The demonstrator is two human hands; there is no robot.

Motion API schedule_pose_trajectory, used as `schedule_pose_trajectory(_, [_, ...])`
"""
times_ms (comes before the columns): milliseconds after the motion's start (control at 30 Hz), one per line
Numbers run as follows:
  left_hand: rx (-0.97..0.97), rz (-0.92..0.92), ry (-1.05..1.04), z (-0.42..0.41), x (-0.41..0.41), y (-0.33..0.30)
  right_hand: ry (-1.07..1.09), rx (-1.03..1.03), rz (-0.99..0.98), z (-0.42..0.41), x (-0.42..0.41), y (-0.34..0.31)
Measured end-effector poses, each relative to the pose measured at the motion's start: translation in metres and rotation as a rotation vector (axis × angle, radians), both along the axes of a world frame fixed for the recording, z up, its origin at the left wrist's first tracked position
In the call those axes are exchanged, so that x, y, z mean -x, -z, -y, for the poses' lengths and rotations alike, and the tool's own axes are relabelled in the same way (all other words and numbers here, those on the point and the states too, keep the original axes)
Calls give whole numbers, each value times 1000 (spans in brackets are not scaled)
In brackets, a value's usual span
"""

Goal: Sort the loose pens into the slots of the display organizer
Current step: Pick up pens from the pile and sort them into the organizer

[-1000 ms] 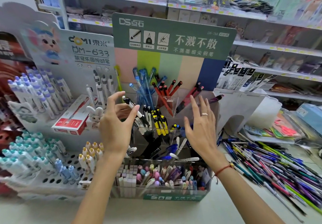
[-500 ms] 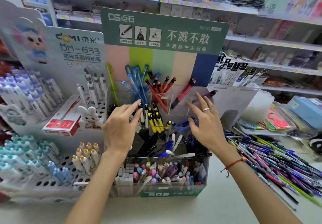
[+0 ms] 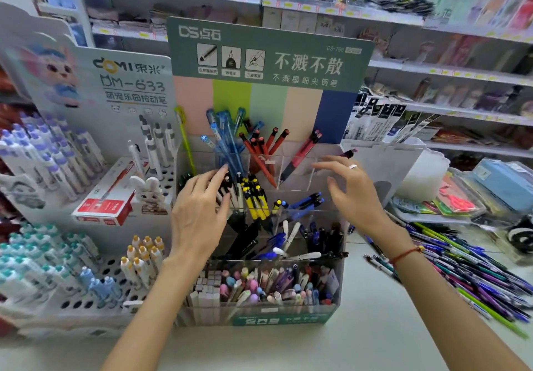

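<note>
The clear tiered display organizer (image 3: 331,284) sits center on the counter, w/ a green header card (image 3: 268,53) rising behind it. Left hand (image 3: 199,220) is over the organizer's left-middle tier, fingers straight and spread, fingertips (image 3: 223,170) touching the tops of the black/white pens (image 3: 230,191) in that slot; it doesn't look to be gripping anything, though the palm side is hidden. Right hand (image 3: 354,197) hovers above the organizer's right-middle tier, fingers spread wide and relaxed, holding nothing, ring on one finger, red cord at the wrist. Just right of the left fingertips: yellow-capped pens (image 3: 253,197). In the organizer's back row: blue pens (image 3: 225,137), then red pens (image 3: 265,145) to their right. Loose pens (image 3: 467,269) lie in a heap on the counter, right of the organizer, well apart from both hands. Left of the organizer stands a white pegboard rack (image 3: 95,298) w/ teal and purple-capped pens.
</note>
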State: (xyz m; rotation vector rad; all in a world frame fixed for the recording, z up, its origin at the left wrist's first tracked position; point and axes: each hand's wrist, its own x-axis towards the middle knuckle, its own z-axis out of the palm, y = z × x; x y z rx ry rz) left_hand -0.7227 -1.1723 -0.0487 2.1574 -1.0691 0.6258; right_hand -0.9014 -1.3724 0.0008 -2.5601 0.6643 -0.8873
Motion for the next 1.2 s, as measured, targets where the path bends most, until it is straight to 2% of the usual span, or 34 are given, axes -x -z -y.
schedule_pose_trajectory(100, [107, -47, 63, -3, 24, -8, 52, -21, 116, -1, 20, 1])
schedule_pose_trajectory(233, [56, -50, 241, 19, 65, -27, 93, -66, 33, 7, 65, 20])
schedule_pose_trajectory(367, [-135, -34, 511, 67, 112, -36, 170, -118, -162, 20, 118, 41])
schedule_pose_trajectory(533, [-347, 14, 728, 130, 189, -12, 354, -350, -590, 54, 203, 87])
schedule_pose_trajectory(600, [-459, -95, 806, 155, 218, 11, 413, -456, -728, 64, 240, 111])
schedule_pose_trajectory(700, [-625, -188, 795, 196, 242, 55, 507, -567, -802, 78, 289, 145])
schedule_pose_trajectory(833, [-809, -264, 668, 253, 239, 116, 637, -617, -799, 102, 336, 183])
schedule_pose_trajectory(933, [-856, -374, 565, 283, 237, 153, 723, -667, -766, 122, 360, 206])
schedule_pose_trajectory(1067, [-924, -408, 522, 293, 259, 194, 600, -710, -599, 141, 369, 231])
schedule_pose_trajectory(1200, [-816, -358, 563, 288, 288, 214, 487, -609, -447, 158, 354, 239])
